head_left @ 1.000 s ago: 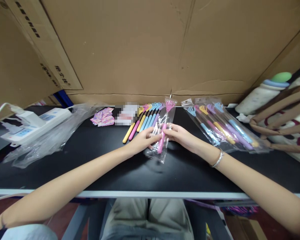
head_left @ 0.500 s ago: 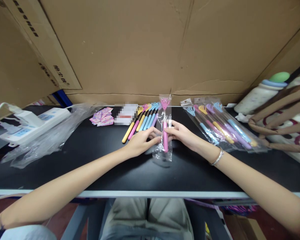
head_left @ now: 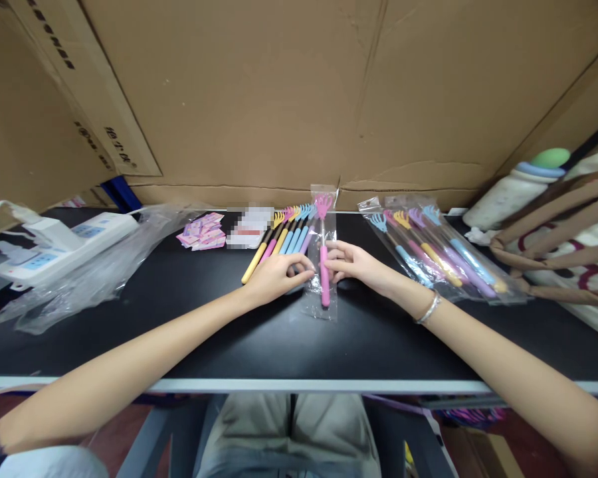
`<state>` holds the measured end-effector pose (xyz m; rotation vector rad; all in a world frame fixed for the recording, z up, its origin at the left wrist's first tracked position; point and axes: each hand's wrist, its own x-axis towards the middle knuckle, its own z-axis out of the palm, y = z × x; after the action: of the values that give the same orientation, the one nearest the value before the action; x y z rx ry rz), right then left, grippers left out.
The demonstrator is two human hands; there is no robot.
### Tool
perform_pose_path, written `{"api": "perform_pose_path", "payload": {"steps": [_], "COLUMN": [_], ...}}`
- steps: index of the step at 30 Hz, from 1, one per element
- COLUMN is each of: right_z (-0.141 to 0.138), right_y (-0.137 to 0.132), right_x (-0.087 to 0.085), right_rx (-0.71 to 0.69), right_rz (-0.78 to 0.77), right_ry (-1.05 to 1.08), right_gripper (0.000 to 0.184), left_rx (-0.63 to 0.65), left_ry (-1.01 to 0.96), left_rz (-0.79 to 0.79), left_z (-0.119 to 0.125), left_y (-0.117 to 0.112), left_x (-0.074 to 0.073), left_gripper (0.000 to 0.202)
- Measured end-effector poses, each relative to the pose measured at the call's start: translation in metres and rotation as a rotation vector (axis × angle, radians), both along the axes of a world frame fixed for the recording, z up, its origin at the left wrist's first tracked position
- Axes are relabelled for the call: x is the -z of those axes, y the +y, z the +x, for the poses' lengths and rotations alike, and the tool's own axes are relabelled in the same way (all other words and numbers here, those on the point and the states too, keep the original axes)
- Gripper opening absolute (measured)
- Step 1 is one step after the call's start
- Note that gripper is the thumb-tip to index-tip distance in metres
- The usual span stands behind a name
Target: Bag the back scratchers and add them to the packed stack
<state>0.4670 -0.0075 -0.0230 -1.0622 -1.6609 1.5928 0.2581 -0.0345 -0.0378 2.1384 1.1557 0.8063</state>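
Note:
A pink back scratcher [head_left: 324, 275] in a clear plastic bag [head_left: 313, 307] is in front of me, claw end pointing away. My left hand [head_left: 279, 273] has its thumb and forefinger pinched at the left edge of this bag. From the other side, my right hand [head_left: 355, 265] grips the bagged handle between thumb and fingers. Left of the bag, several unbagged back scratchers [head_left: 273, 249] with yellow, pink, blue and purple handles lie side by side, partly hidden by my left hand. Several bagged back scratchers [head_left: 436, 255] lie overlapping to the right.
Small pink-purple cards [head_left: 201, 232] and a blurred white pack [head_left: 250, 228] lie at the back of the black table [head_left: 259, 348]. Loose clear bags [head_left: 109, 272] lie beside a white power strip [head_left: 64, 249] at left. A bottle [head_left: 511, 192] and a cloth bag [head_left: 573, 245] stand right.
The bagged pink back scratcher has shifted slightly left. My left thumb and forefinger have drawn closer together at the bag's edge. My right hand stays at the handle.

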Motion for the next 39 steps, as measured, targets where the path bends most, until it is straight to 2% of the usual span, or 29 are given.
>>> {"api": "perform_pose_path", "payload": {"steps": [15, 21, 25, 33, 39], "right_z": [0.003, 0.0, -0.001, -0.001, 0.004], "right_y": [-0.002, -0.002, -0.003, 0.001, 0.0], "right_x": [-0.006, -0.004, -0.001, 0.009, 0.01], "right_rx": [-0.028, 0.035, 0.08, 0.13, 0.138], "right_rz": [-0.02, 0.007, 0.021, 0.327, 0.57], "right_ry": [-0.008, -0.014, 0.002, -0.198, -0.352], "right_gripper": [0.045, 0.037, 0.042, 0.059, 0.052], "left_rx": [0.027, 0.013, 0.0, -0.031, -0.043], "left_ry": [0.095, 0.139, 0.172, 0.304, 0.345], "left_rz": [0.031, 0.046, 0.061, 0.121, 0.151], "left_z": [0.0, 0.0, 0.001, 0.003, 0.003], "left_y": [-0.003, -0.004, -0.005, -0.009, -0.01], "left_x": [-0.002, -0.001, -0.002, -0.006, -0.005], "left_gripper": [0.02, 0.018, 0.017, 0.014, 0.015]}}
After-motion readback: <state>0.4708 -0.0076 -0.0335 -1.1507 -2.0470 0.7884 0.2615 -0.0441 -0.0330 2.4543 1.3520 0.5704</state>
